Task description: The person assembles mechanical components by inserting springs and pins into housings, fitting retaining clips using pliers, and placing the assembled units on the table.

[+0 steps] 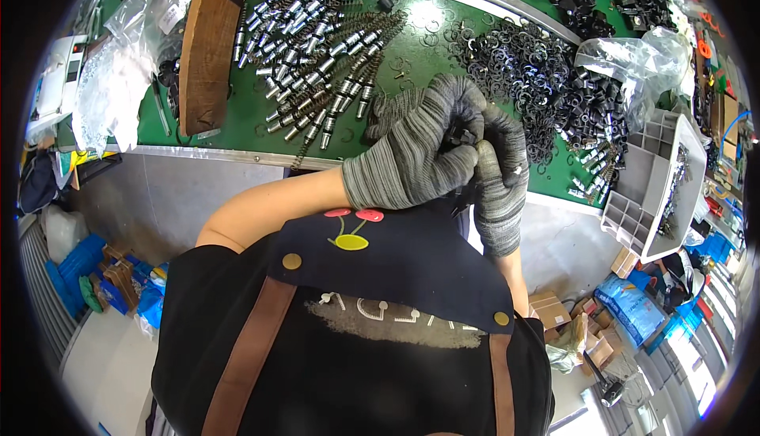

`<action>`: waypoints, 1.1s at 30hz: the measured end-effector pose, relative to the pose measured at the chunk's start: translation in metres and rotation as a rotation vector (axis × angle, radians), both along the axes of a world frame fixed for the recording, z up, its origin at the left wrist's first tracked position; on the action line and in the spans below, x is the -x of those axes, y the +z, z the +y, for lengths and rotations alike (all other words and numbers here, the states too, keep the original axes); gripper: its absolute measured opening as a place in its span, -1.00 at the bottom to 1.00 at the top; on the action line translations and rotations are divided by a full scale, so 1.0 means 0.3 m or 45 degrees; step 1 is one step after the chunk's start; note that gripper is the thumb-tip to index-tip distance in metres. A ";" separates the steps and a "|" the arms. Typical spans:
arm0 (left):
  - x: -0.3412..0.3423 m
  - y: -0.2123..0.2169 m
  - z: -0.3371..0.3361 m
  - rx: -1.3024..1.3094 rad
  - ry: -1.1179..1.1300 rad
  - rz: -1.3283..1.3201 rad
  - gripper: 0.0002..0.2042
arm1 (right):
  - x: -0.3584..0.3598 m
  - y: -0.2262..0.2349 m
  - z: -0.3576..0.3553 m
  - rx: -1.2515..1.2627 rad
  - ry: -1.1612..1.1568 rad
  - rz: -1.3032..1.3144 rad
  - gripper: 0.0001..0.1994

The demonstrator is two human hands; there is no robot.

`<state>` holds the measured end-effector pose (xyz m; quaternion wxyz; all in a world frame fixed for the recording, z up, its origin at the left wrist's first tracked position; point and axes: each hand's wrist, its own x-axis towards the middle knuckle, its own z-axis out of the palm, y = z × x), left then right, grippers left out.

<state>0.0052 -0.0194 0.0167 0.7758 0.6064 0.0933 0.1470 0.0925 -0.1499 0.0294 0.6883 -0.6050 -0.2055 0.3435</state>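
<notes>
A green counter (431,60) stretched before the person, bearing a broad spread of metal rods with springs (297,17), and to their right a dense pile of black rings (507,64); a grey compartmented bin (649,167) stood tilted at the counter's right end. Over the near edge, both hands wore striped grey gloves; the left grip (416,151) pinched a small dark part (458,136) between thumb and fingers; the right grip (503,168) curled close against its right side, though whether it pinched anything could not be told.
</notes>
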 end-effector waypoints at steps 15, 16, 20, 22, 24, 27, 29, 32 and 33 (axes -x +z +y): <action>-0.037 -0.103 -0.046 0.077 -0.030 -0.216 -0.25 | -0.056 0.267 -0.004 -0.763 -0.213 -0.487 -0.33; -0.036 -0.096 -0.032 -0.004 -0.022 -0.222 -0.26 | -0.048 0.264 0.002 -0.757 -0.212 -0.490 -0.33; -0.033 -0.070 -0.008 -0.201 -0.016 -0.257 -0.29 | 0.017 0.234 0.056 -0.774 -0.233 -0.511 -0.25; -0.029 -0.073 -0.008 -0.260 -0.012 -0.266 -0.31 | 0.039 0.230 0.068 -0.755 -0.200 -0.484 -0.30; -0.029 -0.089 -0.027 -0.201 0.025 -0.305 -0.35 | 0.042 0.227 0.062 -0.738 -0.176 -0.468 -0.32; -0.027 -0.108 -0.027 -0.242 0.055 -0.345 -0.41 | 0.004 0.219 0.023 -0.519 0.148 -0.600 -0.42; -0.032 -0.113 -0.018 -0.403 0.056 -0.393 -0.47 | -0.017 0.216 0.021 -0.474 0.122 -0.675 -0.44; -0.036 -0.103 -0.027 -0.363 0.114 -0.340 -0.52 | -0.034 0.213 0.018 -0.359 0.021 -0.915 -0.49; -0.039 -0.097 -0.023 -0.347 0.145 -0.312 -0.54 | -0.042 0.213 0.024 -0.326 -0.015 -0.995 -0.51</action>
